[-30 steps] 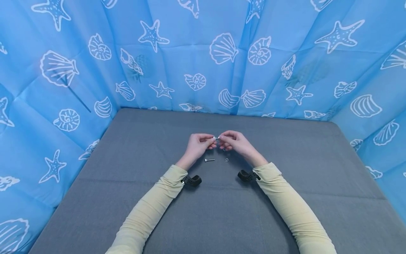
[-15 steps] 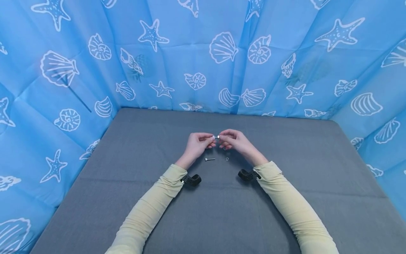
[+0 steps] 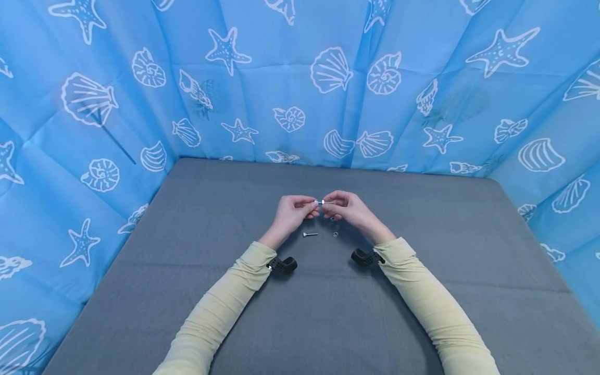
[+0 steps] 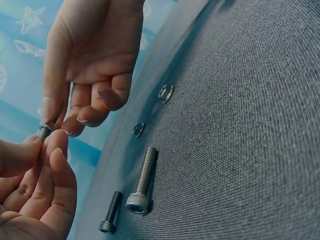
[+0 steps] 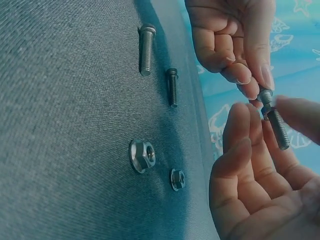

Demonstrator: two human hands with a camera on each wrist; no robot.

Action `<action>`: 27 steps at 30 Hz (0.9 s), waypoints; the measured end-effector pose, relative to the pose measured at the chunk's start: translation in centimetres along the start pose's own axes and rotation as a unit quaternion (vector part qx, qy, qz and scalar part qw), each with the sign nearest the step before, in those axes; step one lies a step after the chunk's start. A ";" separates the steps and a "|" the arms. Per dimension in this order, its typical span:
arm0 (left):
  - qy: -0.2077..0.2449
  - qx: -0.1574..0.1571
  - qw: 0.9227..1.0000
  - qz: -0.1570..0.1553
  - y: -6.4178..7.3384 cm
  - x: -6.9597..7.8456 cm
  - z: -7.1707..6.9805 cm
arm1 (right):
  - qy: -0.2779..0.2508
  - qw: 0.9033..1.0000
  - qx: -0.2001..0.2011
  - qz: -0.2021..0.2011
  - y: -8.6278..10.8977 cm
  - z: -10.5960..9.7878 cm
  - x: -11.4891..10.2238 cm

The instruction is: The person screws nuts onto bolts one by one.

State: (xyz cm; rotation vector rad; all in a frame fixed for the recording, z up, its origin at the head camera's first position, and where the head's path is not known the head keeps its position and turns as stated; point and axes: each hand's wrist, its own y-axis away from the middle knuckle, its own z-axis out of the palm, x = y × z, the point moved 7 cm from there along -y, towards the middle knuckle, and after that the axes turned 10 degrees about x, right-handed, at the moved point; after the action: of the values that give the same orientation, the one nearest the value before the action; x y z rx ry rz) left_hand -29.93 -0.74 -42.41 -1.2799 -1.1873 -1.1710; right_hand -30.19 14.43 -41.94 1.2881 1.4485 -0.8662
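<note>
Steel is the material of every small part here. The left hand (image 3: 292,212) pinches the head end of a bolt (image 5: 274,120) between thumb and fingertips, and the right hand (image 3: 346,208) has its thumb and fingers closed on the threaded shaft of the same bolt, so the bolt is held in the air between the two hands, above the grey cloth (image 3: 328,312).

Judging from the pictures, the work is only at its beginning: a small nut-like piece seems to sit right under the bolt's head, but it is too small to tell if it is screwed on. Below the held bolt, two more bolts lie on the cloth, a long one (image 4: 142,181) and a short dark one (image 4: 110,212) just beside it. Two nuts, a big flanged one (image 5: 142,155) and a small one (image 5: 177,179), lie near them, apart from each other and untouched. So most of the parts are probably not joined yet.

The cloth is woven and flat and covers the whole table. Behind and to both sides of the held bolt hangs a blue curtain (image 3: 300,78) printed with white shells and starfish
</note>
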 end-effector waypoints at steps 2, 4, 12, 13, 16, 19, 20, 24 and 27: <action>-0.002 0.000 1.000 -0.001 0.0 0.0 0.0 | 0.004 1.000 -0.002 -0.002 0.1 0.0 -0.1; -0.003 0.000 1.000 -0.001 -0.1 0.0 0.0 | 0.010 1.000 -0.003 0.002 0.1 0.0 -0.1; 0.002 0.000 1.000 -0.006 0.0 -0.1 0.2 | -0.015 1.000 0.005 -0.012 0.1 -0.4 -0.2; 0.001 0.000 1.000 -0.009 0.0 -0.2 0.1 | -0.015 1.000 0.004 -0.016 0.1 -0.4 -0.3; 0.004 -0.002 1.000 -0.009 0.1 -0.2 0.2 | -0.006 1.000 0.004 -0.012 0.2 -0.4 -0.2; 0.007 -0.003 1.000 -0.002 0.0 -0.2 0.2 | -0.001 1.000 0.007 0.009 0.1 -0.4 0.1; 0.009 -0.004 1.000 0.001 0.0 -0.1 0.3 | -0.001 1.000 0.008 0.014 0.2 -0.4 0.1; 0.008 0.000 1.000 0.006 0.0 -0.2 0.2 | -0.006 1.000 0.009 0.005 0.2 -0.4 0.0; 0.006 0.001 1.000 0.001 -0.1 -0.3 0.2 | -0.006 1.000 0.009 -0.012 0.1 -0.4 -0.2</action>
State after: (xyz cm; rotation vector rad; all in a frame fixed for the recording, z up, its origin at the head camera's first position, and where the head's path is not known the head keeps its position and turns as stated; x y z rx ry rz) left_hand -30.00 -0.58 -42.70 -1.2704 -1.1779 -1.1732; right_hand -30.13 14.73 -41.59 1.2794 1.4522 -0.9041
